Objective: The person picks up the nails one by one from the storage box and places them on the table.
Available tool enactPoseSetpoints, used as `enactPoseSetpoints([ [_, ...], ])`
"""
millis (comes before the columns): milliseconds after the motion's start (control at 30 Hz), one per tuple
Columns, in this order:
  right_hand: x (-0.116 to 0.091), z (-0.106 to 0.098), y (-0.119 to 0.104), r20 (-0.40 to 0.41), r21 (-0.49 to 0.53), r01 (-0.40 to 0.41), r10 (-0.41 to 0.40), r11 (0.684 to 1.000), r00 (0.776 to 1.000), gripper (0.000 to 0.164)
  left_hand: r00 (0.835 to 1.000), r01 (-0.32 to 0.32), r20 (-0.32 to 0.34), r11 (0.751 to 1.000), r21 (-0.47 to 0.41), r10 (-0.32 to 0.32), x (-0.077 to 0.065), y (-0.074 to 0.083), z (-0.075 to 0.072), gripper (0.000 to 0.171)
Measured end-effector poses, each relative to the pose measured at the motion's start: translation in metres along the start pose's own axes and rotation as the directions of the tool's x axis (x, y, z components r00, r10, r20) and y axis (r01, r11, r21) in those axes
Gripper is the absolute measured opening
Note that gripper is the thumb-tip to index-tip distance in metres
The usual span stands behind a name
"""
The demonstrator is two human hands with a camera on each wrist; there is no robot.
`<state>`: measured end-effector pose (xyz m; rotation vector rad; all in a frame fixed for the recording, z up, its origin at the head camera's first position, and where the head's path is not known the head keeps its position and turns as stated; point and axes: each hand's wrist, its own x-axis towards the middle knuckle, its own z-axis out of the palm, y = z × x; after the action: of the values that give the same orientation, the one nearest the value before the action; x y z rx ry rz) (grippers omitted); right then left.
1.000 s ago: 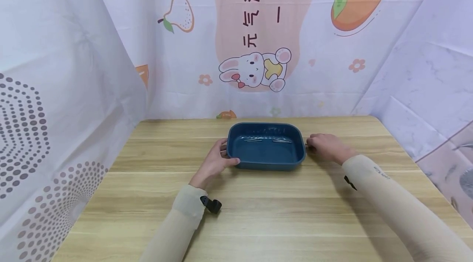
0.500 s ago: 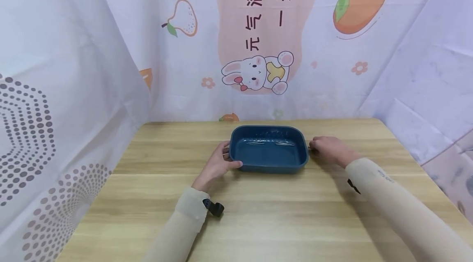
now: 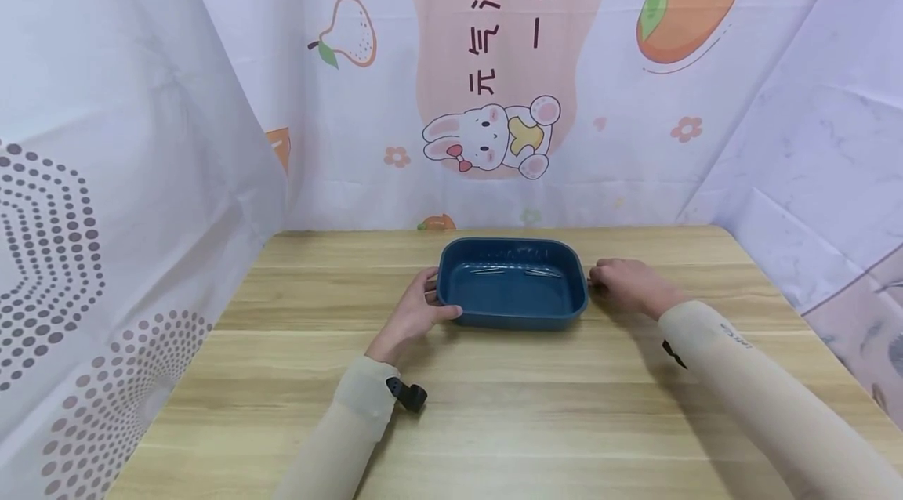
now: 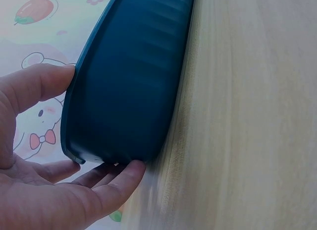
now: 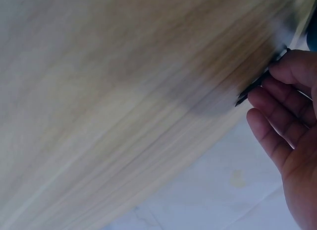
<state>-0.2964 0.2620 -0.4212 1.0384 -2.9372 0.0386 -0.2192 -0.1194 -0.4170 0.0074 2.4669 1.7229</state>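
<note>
A dark blue rectangular container (image 3: 513,323) with rounded corners stands on the wooden table. My left hand (image 3: 411,317) grips its left end. In the left wrist view, the thumb (image 4: 54,81) presses on the container's rim while fingertips (image 4: 132,171) rest against its end wall. Just off the opposite end is my right hand (image 3: 626,283). Between its thumb and fingers it pinches a thin dark object (image 5: 253,86) with a pointed end, seen low over the table in the right wrist view; its kind I cannot tell. Thin bright streaks show on the container's floor.
The wooden tabletop (image 3: 522,422) reaches back to a printed curtain (image 3: 353,132) right behind the container. White cloth (image 3: 127,132) hangs along the left side, and more cloth (image 3: 818,171) along the right. A black wrist strap (image 3: 407,394) sits on the left sleeve.
The head view has shifted slightly, so the whole scene sits a little further right and lower than a second ago. Both hands and the container keep their places relative to each other.
</note>
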Motion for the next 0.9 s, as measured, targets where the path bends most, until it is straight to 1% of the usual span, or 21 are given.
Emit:
enactPoseSetpoints([
  [233,-0.001,-0.004,-0.002,-0.003,0.008,0.004,-0.004,1.0,1.0,0.01,1.0,-0.01,0.014,1.0,-0.026,0.011,0.0,0.0,-0.001,0.081],
  [600,-0.002,-0.007,-0.001,0.005,-0.002,-0.016,0.016,1.0,1.0,0.014,1.0,-0.002,0.007,0.999,-0.034,0.002,-0.002,0.003,0.001,0.081],
  [700,-0.001,-0.007,0.0,-0.003,-0.014,-0.014,0.014,1.0,1.0,0.015,1.0,-0.006,0.009,1.0,-0.029,0.007,-0.002,0.002,0.001,0.081],
  [900,0.003,-0.012,0.0,-0.057,-0.038,0.014,-0.016,0.999,0.998,0.016,1.0,-0.007,0.004,1.0,-0.021,0.007,-0.002,0.002,0.0,0.081],
])
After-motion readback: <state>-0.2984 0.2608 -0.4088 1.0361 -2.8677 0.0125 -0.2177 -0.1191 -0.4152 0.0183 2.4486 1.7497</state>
